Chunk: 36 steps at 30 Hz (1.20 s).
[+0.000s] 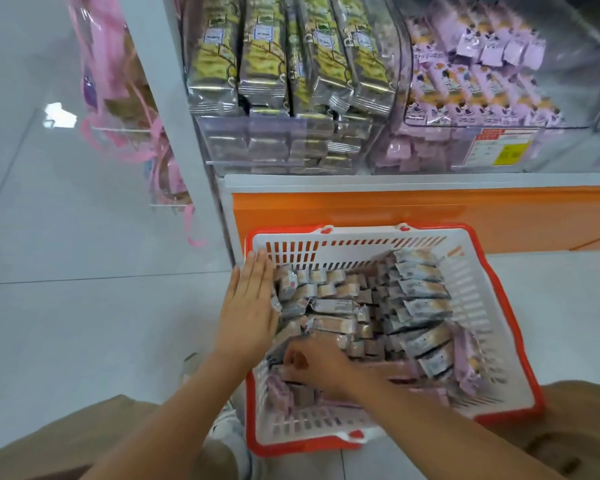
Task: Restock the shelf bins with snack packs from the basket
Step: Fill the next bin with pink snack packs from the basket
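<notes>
A white basket (475, 306) with a red rim sits on the floor before the shelf, filled with several small silver-and-purple snack packs (333, 306). My left hand (248, 303) lies flat, fingers straight, pressing against the packs along the basket's left side. My right hand (312, 367) reaches into the near left part of the basket, fingers curled round packs there. Above, a clear shelf bin (499, 147) at the right holds purple snack packs, and the clear bin (274, 147) at the left holds tall yellow-green packs.
An orange shelf base (395, 213) stands right behind the basket. Pink ribbon-tied bags (129, 98) hang on the shelf's left end. Pale tiled floor (84, 306) lies to the left. My knees show at both lower corners.
</notes>
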{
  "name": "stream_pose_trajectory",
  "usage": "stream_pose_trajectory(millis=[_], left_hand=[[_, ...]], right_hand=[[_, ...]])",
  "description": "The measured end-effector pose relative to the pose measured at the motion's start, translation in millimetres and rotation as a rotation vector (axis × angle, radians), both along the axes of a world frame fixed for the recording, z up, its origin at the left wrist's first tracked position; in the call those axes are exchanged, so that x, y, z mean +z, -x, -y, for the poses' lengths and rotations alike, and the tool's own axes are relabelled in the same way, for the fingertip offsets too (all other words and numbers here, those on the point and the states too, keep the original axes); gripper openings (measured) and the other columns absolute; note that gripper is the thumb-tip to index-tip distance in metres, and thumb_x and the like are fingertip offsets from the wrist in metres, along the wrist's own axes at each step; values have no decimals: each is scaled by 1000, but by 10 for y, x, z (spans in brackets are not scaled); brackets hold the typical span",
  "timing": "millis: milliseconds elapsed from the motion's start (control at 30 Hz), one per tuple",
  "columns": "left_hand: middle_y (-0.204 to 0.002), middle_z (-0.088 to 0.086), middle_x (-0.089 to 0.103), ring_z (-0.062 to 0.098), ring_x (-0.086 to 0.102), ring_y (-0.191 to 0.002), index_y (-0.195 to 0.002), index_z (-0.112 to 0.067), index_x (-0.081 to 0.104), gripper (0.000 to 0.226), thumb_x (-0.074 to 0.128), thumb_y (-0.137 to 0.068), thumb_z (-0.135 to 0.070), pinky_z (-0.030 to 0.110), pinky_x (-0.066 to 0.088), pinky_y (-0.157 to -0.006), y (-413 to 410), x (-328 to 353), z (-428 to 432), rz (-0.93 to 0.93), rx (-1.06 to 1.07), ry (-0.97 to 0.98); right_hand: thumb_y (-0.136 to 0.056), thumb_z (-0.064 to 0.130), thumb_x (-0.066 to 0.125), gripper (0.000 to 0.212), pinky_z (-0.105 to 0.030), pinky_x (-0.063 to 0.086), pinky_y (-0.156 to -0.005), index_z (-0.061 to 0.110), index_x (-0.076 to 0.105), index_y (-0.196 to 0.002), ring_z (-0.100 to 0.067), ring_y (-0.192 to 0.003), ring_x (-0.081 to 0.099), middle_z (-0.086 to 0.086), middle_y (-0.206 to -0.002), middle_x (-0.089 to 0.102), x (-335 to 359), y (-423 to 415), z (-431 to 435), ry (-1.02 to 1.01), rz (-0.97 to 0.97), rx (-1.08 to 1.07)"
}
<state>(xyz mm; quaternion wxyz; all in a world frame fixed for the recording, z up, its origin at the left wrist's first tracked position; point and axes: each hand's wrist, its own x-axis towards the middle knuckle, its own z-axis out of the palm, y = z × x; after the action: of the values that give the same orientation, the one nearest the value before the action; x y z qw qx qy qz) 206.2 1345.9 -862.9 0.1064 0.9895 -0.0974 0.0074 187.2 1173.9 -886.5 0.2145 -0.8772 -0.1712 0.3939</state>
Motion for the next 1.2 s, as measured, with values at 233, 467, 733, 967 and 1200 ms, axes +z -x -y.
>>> stream_pose_trajectory(millis=[233,467,733,967,1200], left_hand=[[-165,8,1,22,-7,-153,-157,-8,9,68,23,-94,-32,45,7,-124,11,-55,-24,-23,2,23],[-165,9,-1,26,-6,-152,-156,-8,11,71,32,-93,-31,42,0,-123,-1,-34,-49,-54,-20,-5],[-158,9,33,29,20,-150,-148,-14,43,63,27,-94,-42,44,9,-121,-14,259,44,-49,-205,105],[-126,-2,60,16,52,-115,-140,-23,52,53,51,-94,-49,29,37,-96,-49,786,528,-66,-313,443],[-105,-10,67,-3,62,-93,-112,-23,60,16,55,-100,-14,17,45,-81,-57,1322,861,-258,-56,1081]], right_hand=[[-86,44,64,32,-42,52,-84,17,63,-102,-23,-92,60,-3,-102,64,-56,151,-193,110,-142,85],[-89,32,64,28,-35,50,-86,15,66,-110,-22,-98,60,-4,-110,65,144,9,2,36,-198,-25],[-92,16,61,9,-25,47,-68,19,67,-98,-12,-68,57,-2,-79,64,757,-353,592,-266,-86,-413],[-94,11,60,8,-31,50,-67,9,66,-90,-19,-70,57,-4,-75,59,1446,-429,800,-575,19,-614],[-84,40,69,46,-38,54,-82,24,55,-125,-22,-89,65,-8,-106,66,1813,-221,1071,-690,247,-620]])
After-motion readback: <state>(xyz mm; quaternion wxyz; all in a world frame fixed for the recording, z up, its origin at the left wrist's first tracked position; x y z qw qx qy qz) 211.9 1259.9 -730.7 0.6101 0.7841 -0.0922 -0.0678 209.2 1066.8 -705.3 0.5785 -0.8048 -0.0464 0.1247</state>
